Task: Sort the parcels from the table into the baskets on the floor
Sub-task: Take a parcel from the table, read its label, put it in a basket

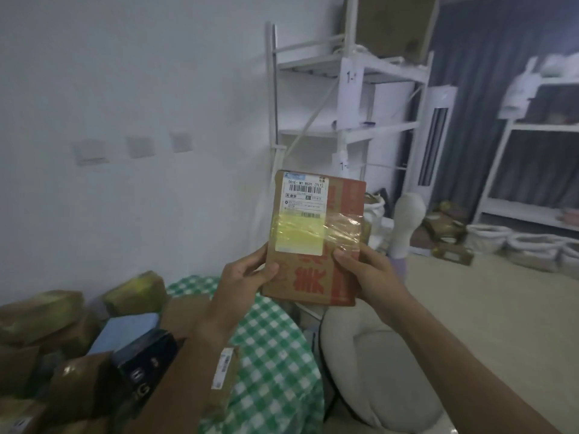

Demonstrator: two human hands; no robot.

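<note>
A: What are the hands doing?

B: Both are gripping one flat cardboard parcel [316,239], holding it upright in the air in front of the person. The left hand [242,278] is pinching its lower left edge, thumb lying across the printed front. The right hand [366,270] is clamping the lower right edge, thumb on the front, fingers going behind.

A: What is showing on the parcel?

B: A white shipping label [305,195] with a barcode is sitting at the top left, a yellowish patch under clear tape is running below it, and red print is covering the right and bottom.

A: Where is it hanging?

B: Above the far edge of the table [275,346], which is wearing a green and white checked cloth. More parcels [78,339] are piling up on the left of it: brown boxes, a blue one, a black one.

A: And the baskets?

B: One pale basket [376,371] is sitting on the floor just right of the table, below the right forearm. Others, white-rimmed baskets [513,242], are lining up far right, near white shelving [344,89] and loose boxes.
</note>
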